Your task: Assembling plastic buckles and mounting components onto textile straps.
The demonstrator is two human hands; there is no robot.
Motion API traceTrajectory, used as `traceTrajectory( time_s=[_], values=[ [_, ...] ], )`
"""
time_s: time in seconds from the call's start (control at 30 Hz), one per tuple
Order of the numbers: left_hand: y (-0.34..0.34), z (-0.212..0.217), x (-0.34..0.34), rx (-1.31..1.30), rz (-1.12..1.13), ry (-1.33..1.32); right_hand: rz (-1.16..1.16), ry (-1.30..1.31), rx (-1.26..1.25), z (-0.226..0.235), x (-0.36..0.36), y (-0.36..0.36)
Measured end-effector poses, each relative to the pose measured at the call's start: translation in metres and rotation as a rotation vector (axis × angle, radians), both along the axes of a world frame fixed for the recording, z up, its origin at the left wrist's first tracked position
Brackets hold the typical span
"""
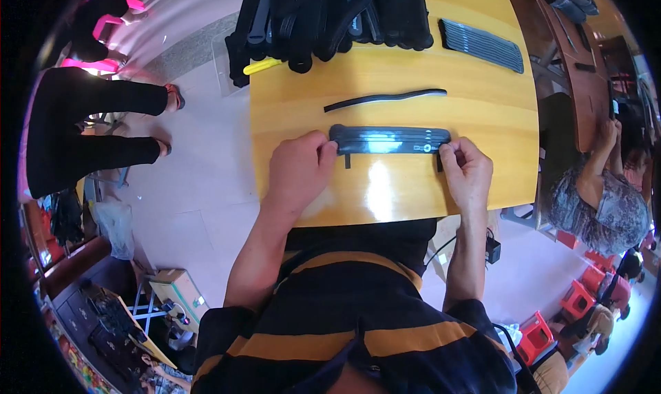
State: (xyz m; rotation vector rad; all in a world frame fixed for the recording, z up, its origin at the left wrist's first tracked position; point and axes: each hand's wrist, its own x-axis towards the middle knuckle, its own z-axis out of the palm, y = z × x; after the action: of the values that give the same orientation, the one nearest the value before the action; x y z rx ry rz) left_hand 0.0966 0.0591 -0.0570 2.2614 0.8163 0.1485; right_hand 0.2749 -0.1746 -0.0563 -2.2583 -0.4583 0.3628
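Note:
A flat, glossy black strip-shaped piece [385,140], with ridged lines and a small pale print near its right end, lies lengthwise before me on the table. My left hand [299,167] pinches its left end, thumb and fingers closed. At the opposite end, my right hand [468,167] grips the corner between thumb and curled fingers. Small dark tabs stick out below the piece near both ends. Just beyond it lies a thin black strip [385,100], slightly wavy, touched by neither hand.
Heaped black strips [330,22] cover the far edge of the yellow wooden table [482,105], with a yellow object [262,65] poking out. A neat stack of dark ridged pieces [482,45] lies far right. People stand or sit on both sides; red stools [533,335] stand lower right.

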Motion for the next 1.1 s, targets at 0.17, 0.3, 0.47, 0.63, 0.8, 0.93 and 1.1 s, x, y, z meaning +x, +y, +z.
traceTrajectory(
  time_s=[0.17, 0.3, 0.47, 0.63, 0.8, 0.93, 1.1],
  values=[
    [0.001, 0.004, 0.001, 0.023, -0.030, 0.054, 0.019, -0.021, 0.004, -0.004, 0.001, 0.000],
    [0.002, 0.003, 0.000, 0.037, -0.027, 0.035, 0.009, -0.011, 0.025, -0.002, 0.000, 0.001],
    [0.003, 0.002, -0.002, 0.035, -0.020, 0.068, 0.025, -0.025, 0.036, -0.007, 0.000, 0.000],
    [0.005, 0.003, -0.020, -0.077, -0.026, -0.008, 0.029, -0.028, 0.041, -0.007, 0.002, -0.001],
    [0.001, -0.003, -0.031, -0.159, 0.041, -0.182, 0.017, -0.037, 0.036, -0.009, 0.002, -0.002],
    [0.000, -0.005, -0.034, -0.129, 0.029, -0.162, 0.016, -0.059, 0.012, -0.007, 0.001, 0.000],
    [-0.004, 0.000, -0.030, -0.151, 0.033, -0.203, 0.018, -0.067, 0.019, -0.010, 0.002, -0.002]
  ],
)
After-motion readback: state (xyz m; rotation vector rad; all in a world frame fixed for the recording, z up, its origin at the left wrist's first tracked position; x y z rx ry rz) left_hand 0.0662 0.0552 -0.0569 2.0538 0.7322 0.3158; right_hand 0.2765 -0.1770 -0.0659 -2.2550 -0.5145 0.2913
